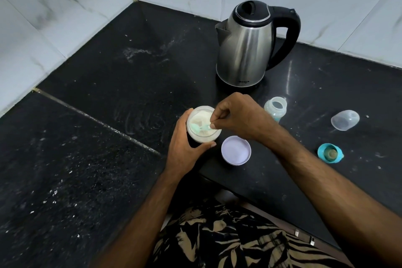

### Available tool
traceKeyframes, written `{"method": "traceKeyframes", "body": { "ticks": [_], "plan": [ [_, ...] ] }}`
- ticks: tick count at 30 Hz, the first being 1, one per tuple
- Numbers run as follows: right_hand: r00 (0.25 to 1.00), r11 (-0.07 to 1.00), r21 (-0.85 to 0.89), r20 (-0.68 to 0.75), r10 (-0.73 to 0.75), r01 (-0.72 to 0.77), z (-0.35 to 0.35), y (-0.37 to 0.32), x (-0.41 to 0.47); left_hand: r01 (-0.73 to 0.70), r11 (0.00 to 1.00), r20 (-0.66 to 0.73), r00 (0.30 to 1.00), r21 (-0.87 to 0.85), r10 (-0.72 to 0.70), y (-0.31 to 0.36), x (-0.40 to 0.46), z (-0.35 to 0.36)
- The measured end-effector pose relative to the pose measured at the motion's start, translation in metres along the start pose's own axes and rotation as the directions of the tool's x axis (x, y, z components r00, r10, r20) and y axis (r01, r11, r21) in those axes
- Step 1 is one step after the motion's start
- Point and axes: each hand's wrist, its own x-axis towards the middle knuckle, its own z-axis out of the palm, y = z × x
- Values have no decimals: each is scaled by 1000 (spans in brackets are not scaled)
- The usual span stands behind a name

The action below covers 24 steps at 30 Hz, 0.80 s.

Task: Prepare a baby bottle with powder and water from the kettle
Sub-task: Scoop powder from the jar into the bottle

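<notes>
Head view: my right hand (pixel 238 116) pinches the handle of the green scoop (pixel 199 127) between thumb and fingertips, the bowl of the scoop lying in the powder inside the open powder jar (pixel 203 124). My left hand (pixel 187 143) is wrapped around the jar's side, steadying it on the black surface (pixel 130 85). The jar's lid (pixel 236 150) lies upturned just beside the jar. The open baby bottle (pixel 275 109) stands to the right, near the kettle (pixel 247 47); the teat ring (pixel 330 152) and clear cap (pixel 345 119) lie further right, well apart. Risk: the scoop must travel past the jar rim to the bottle's narrow mouth; a heaped or tilted scoop would likely spill powder onto the surface. A loose left grip could let the jar tip.
</notes>
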Motion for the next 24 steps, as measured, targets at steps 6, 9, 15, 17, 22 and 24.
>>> {"method": "traceKeyframes", "body": {
  "ticks": [6,9,15,17,22,24],
  "plan": [
    [997,1000,-20,-70,14,-15,-5,5,0,-11,1000,3,1000,7,11,-1,0,0],
    [998,999,-32,-64,8,-10,-4,3,-1,-12,1000,4,1000,6,12,-1,1,0],
    [999,999,-28,-25,23,-24,-4,3,-3,-8,1000,-1,1000,5,8,-1,0,0],
    [998,999,-22,-44,41,-42,-6,5,-2,-12,1000,-3,1000,6,12,-2,0,0],
    [995,997,-49,-84,50,-54,-4,6,-3,-19,1000,-9,1000,11,19,-2,-1,1],
    [995,997,-69,-89,38,-44,-2,5,-3,-18,1000,-8,1000,13,18,-3,-1,0]
  ]
}}
